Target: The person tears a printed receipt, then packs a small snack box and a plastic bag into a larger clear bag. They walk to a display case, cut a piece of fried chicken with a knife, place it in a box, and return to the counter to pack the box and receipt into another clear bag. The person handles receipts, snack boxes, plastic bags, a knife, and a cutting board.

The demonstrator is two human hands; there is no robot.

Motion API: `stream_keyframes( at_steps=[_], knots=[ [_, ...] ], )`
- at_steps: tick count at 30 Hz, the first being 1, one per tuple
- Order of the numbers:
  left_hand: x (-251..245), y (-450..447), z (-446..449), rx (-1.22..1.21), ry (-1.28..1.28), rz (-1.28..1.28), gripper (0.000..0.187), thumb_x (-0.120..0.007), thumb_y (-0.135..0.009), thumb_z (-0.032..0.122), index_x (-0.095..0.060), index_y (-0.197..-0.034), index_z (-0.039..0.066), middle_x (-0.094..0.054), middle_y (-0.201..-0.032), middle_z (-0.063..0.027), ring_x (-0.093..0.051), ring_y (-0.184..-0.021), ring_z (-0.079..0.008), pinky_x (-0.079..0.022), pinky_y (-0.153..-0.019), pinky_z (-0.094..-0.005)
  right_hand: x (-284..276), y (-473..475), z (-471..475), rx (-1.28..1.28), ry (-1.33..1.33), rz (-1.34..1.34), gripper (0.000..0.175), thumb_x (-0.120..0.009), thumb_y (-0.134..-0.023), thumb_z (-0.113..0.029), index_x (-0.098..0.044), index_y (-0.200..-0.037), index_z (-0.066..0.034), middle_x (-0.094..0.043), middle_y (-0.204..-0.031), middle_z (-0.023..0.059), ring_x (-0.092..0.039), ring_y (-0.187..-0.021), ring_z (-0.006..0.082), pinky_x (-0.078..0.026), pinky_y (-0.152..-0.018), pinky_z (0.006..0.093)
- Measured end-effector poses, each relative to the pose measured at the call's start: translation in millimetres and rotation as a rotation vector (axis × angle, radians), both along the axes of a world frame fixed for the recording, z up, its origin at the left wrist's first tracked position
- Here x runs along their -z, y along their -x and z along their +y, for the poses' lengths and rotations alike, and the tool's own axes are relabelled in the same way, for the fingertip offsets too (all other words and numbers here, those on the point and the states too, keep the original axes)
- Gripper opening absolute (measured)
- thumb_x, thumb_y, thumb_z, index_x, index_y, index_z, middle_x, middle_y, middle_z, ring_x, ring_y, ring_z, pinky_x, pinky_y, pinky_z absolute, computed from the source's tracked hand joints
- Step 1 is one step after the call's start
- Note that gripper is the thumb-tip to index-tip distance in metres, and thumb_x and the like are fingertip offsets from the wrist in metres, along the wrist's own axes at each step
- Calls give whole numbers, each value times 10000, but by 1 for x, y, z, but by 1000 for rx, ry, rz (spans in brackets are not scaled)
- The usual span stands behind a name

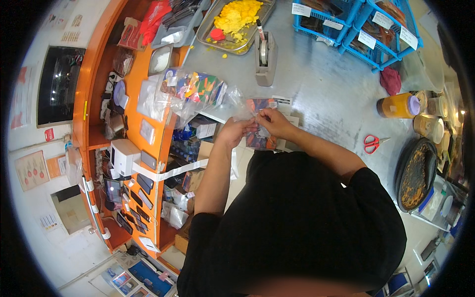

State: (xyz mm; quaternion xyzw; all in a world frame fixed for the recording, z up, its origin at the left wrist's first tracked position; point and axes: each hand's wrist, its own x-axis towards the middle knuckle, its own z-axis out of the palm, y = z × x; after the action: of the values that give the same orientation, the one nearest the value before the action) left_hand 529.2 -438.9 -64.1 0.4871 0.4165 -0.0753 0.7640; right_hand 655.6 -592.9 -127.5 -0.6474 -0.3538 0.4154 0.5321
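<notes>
My left hand (236, 130) and my right hand (275, 123) meet close together at the near edge of the steel table. Both pinch a thin, clear plastic bag (243, 112) between their fingertips. Right under them lies a dark packet printed in orange and purple (262, 141), partly covered by my hands. White printed papers (285, 105) show beside it. To the left, a stack of colourfully printed packaging (196, 87) sits in clear plastic. Just beyond my hands stands a grey tape dispenser (266, 74) with a marker upright in it.
A metal tray (207, 42) holds yellow food and a red lid. Blue baskets (350, 35) with labelled packs stand far right. Red-handled scissors (372, 144), a lidded jar (395, 106) and a black stone mortar (402, 185) are rightward. Leftward, an orange counter (148, 200) bears phones and a label printer (124, 157).
</notes>
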Motion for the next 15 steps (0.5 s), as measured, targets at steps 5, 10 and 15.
stream_keyframes(
  at_steps=[5, 10, 15],
  knots=[
    [8, -1, 2, 38, -80, 77, 251, -758, -932, 154, -704, -1098, -26, -747, -1005, -132, -718, -897, -227, -513, -783, -331, 1, 2, 0, 85, -29, 39, 256, -603, -993, -215, -722, -1004, 12, -723, -882, 134, -690, -870, 218, -530, -817, 361],
    [5, -3, -2, 18, -69, 20, 291, -736, -935, 111, -679, -1160, -66, -742, -1046, -150, -711, -927, -245, -556, -855, -374, 4, 1, 6, 87, 79, 144, 264, -604, -987, -218, -725, -996, 16, -719, -886, 156, -692, -871, 235, -528, -823, 368],
    [4, 0, -6, -9, -74, -16, 264, -749, -913, 117, -702, -1107, -56, -748, -1026, -141, -718, -916, -243, -569, -823, -358, 4, 3, 1, 44, -10, -88, 250, -644, -1003, -239, -696, -1025, 5, -681, -921, 111, -631, -840, 193, -510, -775, 352]
  ],
)
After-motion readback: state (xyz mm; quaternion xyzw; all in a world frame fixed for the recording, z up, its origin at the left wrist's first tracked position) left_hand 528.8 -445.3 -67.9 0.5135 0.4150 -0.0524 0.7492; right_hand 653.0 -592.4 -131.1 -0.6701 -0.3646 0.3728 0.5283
